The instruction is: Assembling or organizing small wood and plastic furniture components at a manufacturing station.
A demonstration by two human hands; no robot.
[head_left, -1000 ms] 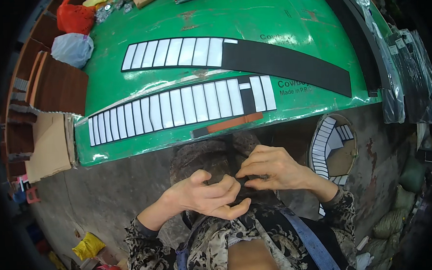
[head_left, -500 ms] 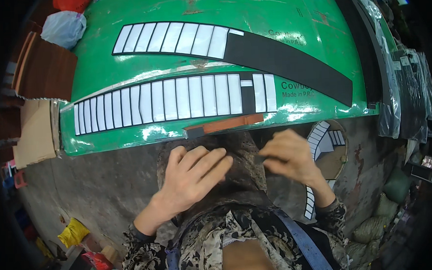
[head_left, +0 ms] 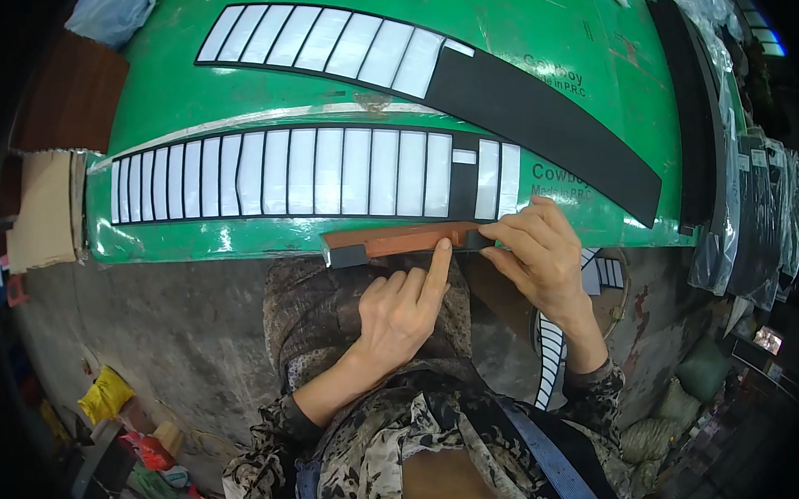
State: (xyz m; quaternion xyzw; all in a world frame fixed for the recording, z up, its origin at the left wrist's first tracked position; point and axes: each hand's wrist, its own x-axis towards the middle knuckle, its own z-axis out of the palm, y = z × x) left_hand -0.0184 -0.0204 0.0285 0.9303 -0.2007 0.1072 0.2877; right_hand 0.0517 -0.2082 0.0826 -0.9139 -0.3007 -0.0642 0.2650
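By the left fingers (head_left: 437, 270), curled and empty but for an extended index, the brown strip (head_left: 408, 241) is now touched; handling has been moved there from above the lap. At its right end, a small dark piece (head_left: 478, 241) is pinched between right fingers (head_left: 512, 235). Beyond these, dark lettering (head_left: 549, 173) is printed on the green surface (head_left: 239, 242).

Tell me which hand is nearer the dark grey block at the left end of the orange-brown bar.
Left. The left hand is right of the block, toward the body, index finger at the bar; the right hand is farther off, by the bar's right end.
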